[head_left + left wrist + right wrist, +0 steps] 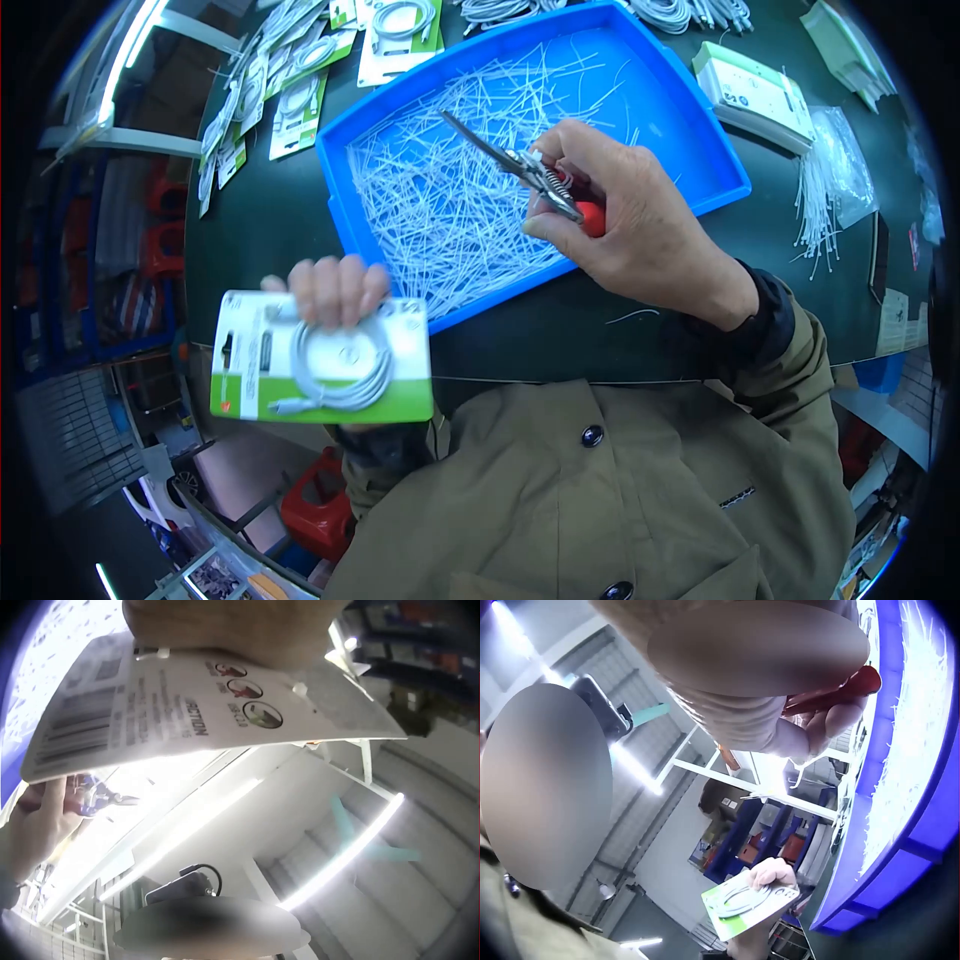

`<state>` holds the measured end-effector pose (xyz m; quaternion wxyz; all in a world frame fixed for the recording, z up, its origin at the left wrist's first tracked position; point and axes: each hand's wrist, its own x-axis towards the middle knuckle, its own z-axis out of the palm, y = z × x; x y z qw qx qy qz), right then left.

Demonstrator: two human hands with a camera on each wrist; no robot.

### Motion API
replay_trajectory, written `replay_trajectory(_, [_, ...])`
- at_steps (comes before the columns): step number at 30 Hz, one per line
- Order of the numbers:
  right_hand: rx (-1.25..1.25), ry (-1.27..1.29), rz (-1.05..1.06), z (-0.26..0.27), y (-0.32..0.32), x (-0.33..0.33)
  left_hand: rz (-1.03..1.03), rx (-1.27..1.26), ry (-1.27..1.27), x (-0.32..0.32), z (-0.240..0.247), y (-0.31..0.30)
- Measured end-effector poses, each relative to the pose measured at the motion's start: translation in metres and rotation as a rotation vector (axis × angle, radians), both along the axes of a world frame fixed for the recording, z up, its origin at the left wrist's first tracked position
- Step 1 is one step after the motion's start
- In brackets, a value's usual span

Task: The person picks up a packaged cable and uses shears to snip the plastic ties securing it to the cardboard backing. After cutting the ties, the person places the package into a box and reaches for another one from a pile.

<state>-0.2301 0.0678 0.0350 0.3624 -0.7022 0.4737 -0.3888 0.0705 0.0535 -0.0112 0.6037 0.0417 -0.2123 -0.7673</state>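
My left hand (pixel 335 290) grips the top edge of a white-and-green retail card (pixel 245 385), fingers over its front. A coiled white cable (pixel 383 372) is fastened to that card. The card's printed back (pixel 161 712), with a barcode, shows in the left wrist view. In my right hand (pixel 640 220) are red-handled pliers (pixel 540 180) with a spring and long thin jaws pointing up and left, above the blue tray (pixel 728 165). One red handle (pixel 825 699) shows in the right wrist view. Many thin white plastic strips (pixel 440 200) lie scattered in the tray.
More carded cables (pixel 297 110) lie at the table's back left, with coiled cables (pixel 500 12) behind the tray. To the right are a stack of printed cards (pixel 755 95), a bunch of white cable ties (pixel 818 205) and a clear plastic bag (pixel 845 165).
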Motion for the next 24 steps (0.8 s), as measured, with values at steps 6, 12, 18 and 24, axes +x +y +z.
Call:
replay_trajectory(6, [-0.062,-0.001,-0.03,-0.011,-0.005,-0.001,0.234,-0.013,-0.066,0.065,0.007,0.032])
replay_trajectory(12, [-0.058,0.027,-0.032,-0.018,-0.008,-0.002,0.352,0.038,0.027,0.093,0.009,0.059])
replay_trajectory(18, [-0.224,0.202,-0.185,-0.032,-0.02,-0.014,0.371,0.02,-0.146,0.115,0.004,0.07])
replay_trajectory(24, [-0.158,0.108,-0.234,-0.02,-0.026,-0.019,0.426,-0.116,-0.401,0.242,-0.086,0.104])
